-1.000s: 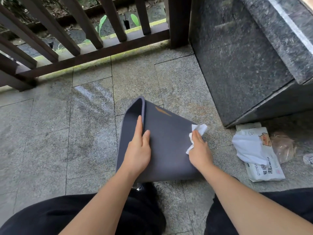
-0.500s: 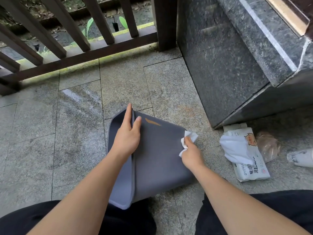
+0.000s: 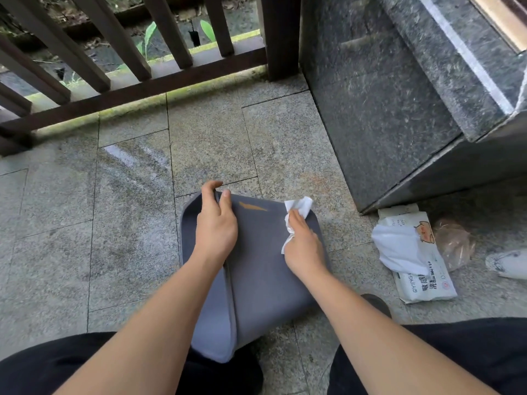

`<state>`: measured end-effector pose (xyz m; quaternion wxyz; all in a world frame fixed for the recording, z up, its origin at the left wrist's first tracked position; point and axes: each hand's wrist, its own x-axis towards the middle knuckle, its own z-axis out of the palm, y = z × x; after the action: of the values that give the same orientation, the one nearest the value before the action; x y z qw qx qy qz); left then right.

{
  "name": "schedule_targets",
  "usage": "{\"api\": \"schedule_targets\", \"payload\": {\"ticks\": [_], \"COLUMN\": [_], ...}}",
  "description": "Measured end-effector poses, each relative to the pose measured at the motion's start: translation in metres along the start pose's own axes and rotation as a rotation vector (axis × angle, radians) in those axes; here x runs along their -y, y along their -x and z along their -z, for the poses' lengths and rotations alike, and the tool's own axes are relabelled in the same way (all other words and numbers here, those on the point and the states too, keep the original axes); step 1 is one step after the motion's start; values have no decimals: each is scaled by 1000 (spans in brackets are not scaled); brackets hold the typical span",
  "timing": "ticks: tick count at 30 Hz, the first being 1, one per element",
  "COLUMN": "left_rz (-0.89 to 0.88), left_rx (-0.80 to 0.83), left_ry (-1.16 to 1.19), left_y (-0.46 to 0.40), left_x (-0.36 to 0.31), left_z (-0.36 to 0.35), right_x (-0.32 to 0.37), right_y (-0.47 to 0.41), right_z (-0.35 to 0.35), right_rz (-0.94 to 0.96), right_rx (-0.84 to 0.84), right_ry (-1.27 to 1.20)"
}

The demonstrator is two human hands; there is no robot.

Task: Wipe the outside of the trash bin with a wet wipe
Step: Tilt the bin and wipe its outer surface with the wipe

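Note:
A dark grey trash bin lies tipped on the stone floor between my knees, a small orange mark near its far edge. My left hand grips the bin's rim at its far left corner, fingers curled over the edge. My right hand presses a crumpled white wet wipe against the bin's outer wall near the far right corner. Part of the wipe sticks out beyond my fingers.
A white pack of wet wipes lies on the floor to the right, beside a clear crumpled bag and a white shoe. A dark granite block rises at the right; a brown wooden railing runs along the far edge.
The bin has turned so its open rim faces more toward me. My left hand shifted up to the rim's far corner. My right hand slid the wipe farther up the wall.

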<state>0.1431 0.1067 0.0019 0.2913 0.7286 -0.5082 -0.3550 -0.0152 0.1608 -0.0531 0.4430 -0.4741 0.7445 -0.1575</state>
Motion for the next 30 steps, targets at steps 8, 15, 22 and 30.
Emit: {"api": "schedule_targets", "payload": {"ticks": [8,15,22,30], "left_rz": [-231,-265,-240,-230], "left_rx": [66,79,2,68], "left_ry": [85,157,51,82], "left_y": [20,30,33,36], "left_x": [-10,-23,-18,-27], "left_z": [1,-4,-5,-6], "right_x": [19,63,-11,-1], "right_y": [13,45,11,6], "right_z": [10,-18,7,16], "right_rz": [192,669,210,195], "right_rx": [-201,-297,-279,-273], "right_ry": [-89,-128,78,-88]}}
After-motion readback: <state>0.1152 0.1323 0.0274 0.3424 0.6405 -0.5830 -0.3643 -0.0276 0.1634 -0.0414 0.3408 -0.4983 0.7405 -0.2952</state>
